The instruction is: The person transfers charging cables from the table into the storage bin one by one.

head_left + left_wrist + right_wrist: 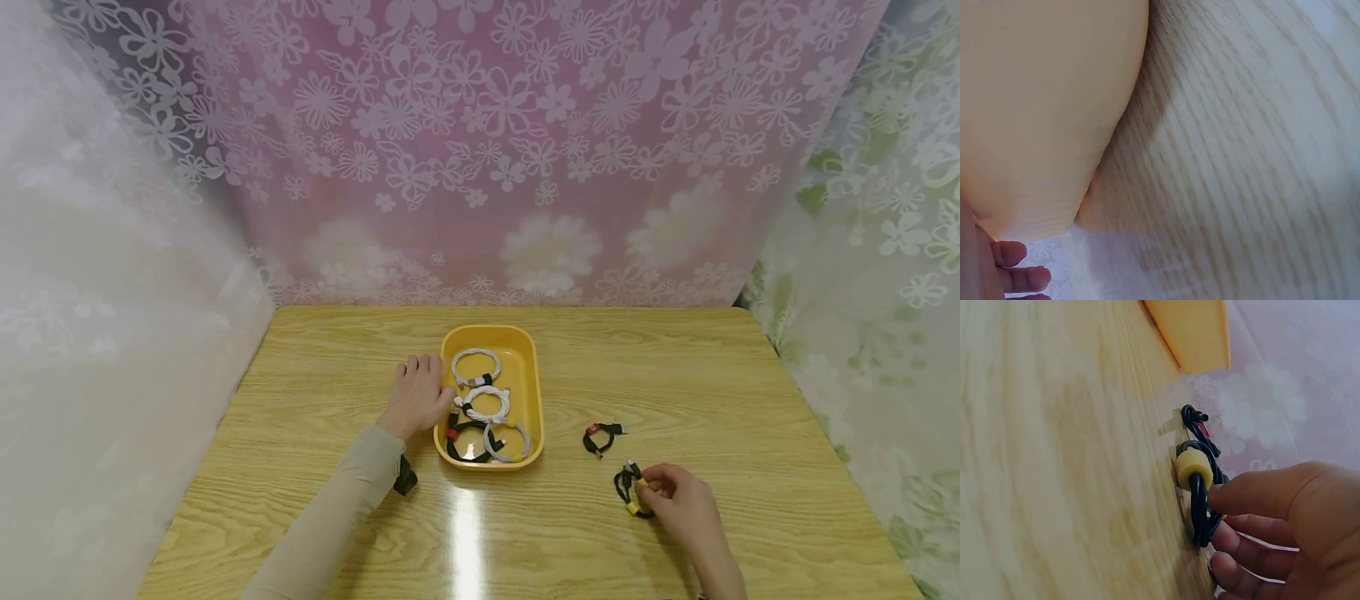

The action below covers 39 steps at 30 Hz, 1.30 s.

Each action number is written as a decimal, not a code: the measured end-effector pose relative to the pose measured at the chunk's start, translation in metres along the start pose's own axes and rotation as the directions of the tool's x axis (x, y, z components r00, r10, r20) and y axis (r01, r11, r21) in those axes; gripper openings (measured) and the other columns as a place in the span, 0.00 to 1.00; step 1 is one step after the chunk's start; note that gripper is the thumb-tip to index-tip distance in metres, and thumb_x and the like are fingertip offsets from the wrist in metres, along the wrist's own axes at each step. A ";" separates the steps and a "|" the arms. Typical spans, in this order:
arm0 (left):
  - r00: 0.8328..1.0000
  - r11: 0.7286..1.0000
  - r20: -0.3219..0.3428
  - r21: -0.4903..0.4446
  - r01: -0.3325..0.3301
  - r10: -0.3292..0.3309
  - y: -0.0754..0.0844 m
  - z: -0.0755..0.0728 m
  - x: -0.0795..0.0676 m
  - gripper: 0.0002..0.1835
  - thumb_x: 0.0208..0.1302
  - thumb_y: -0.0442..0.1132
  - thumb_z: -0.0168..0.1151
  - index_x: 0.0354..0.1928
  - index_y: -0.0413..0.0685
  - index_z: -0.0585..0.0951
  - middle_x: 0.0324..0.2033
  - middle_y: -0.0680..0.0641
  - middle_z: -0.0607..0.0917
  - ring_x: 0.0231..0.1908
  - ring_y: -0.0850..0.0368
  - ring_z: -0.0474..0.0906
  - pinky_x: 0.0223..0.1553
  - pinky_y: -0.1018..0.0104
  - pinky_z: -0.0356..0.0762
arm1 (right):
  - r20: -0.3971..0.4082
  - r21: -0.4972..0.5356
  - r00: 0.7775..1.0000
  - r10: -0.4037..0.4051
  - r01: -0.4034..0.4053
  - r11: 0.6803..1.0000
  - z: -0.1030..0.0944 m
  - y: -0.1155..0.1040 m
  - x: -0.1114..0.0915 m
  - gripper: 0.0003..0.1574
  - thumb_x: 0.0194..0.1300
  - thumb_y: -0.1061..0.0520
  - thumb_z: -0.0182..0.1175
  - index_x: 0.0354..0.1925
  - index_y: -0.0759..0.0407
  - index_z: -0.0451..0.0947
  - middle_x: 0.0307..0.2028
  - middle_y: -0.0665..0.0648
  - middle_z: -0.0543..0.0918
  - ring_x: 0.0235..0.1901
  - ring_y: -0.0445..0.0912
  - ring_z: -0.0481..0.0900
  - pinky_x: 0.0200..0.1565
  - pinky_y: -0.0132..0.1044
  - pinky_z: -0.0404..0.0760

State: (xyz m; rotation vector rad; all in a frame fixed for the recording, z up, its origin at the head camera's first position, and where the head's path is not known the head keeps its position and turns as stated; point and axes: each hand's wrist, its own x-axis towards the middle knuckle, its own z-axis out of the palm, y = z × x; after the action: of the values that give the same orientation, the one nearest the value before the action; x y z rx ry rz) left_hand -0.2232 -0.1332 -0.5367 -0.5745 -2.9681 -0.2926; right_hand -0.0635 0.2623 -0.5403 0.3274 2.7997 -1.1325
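My left hand (416,396) holds the left side of a yellow tray (536,392), thumb over the rim and fingers bent down outside. The tray's outer wall (1047,112) fills much of the left wrist view, beside the fingertips (1035,278). Between thumb and fingers, my right hand (684,504) pinches a coiled black cable (625,483) with yellow ties. One yellow tie (1193,467) faces the right wrist camera. Beyond it lies another coiled black cable (598,440) with a red tie.
Inside the tray are a pale coiled cable (478,353) at the back, a white one (491,407) in the middle, a black one (452,448) and a grey one (525,446) at the front. A black object (405,477) shows beside the left sleeve. Floral curtains (510,167) surround the wooden table (315,350).
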 end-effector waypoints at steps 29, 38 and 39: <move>1.000 1.000 0.004 -0.006 0.002 -0.002 0.001 -0.002 -0.001 0.10 0.64 0.42 0.50 0.32 0.47 0.62 0.29 0.46 0.63 0.32 0.47 0.57 0.36 0.57 0.52 | -0.126 0.060 0.992 -0.023 0.031 0.998 0.008 -0.024 0.005 0.10 0.56 0.62 0.70 0.38 0.66 0.85 0.27 0.54 0.84 0.27 0.42 0.75 0.29 0.31 0.73; 1.000 1.000 -0.006 0.024 -0.004 0.005 0.001 -0.002 0.000 0.11 0.64 0.42 0.50 0.31 0.46 0.62 0.29 0.45 0.63 0.31 0.46 0.58 0.36 0.57 0.53 | -0.147 0.076 0.988 -0.048 0.059 0.995 0.009 -0.037 0.008 0.10 0.56 0.62 0.69 0.37 0.67 0.85 0.27 0.54 0.84 0.27 0.42 0.76 0.30 0.30 0.74; 1.000 1.000 -0.005 0.026 -0.003 0.003 0.001 -0.002 0.000 0.11 0.64 0.42 0.50 0.31 0.46 0.62 0.29 0.45 0.63 0.31 0.46 0.58 0.36 0.57 0.53 | -0.144 0.077 0.989 -0.046 0.058 0.995 0.009 -0.038 0.008 0.10 0.56 0.62 0.69 0.37 0.67 0.85 0.27 0.54 0.84 0.27 0.42 0.76 0.30 0.30 0.74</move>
State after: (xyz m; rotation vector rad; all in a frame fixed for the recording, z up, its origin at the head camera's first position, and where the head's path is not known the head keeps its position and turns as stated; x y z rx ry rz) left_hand -0.2225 -0.1326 -0.5347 -0.5737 -2.9610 -0.2542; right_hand -0.0802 0.2303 -0.5223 0.3572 2.9056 -1.2859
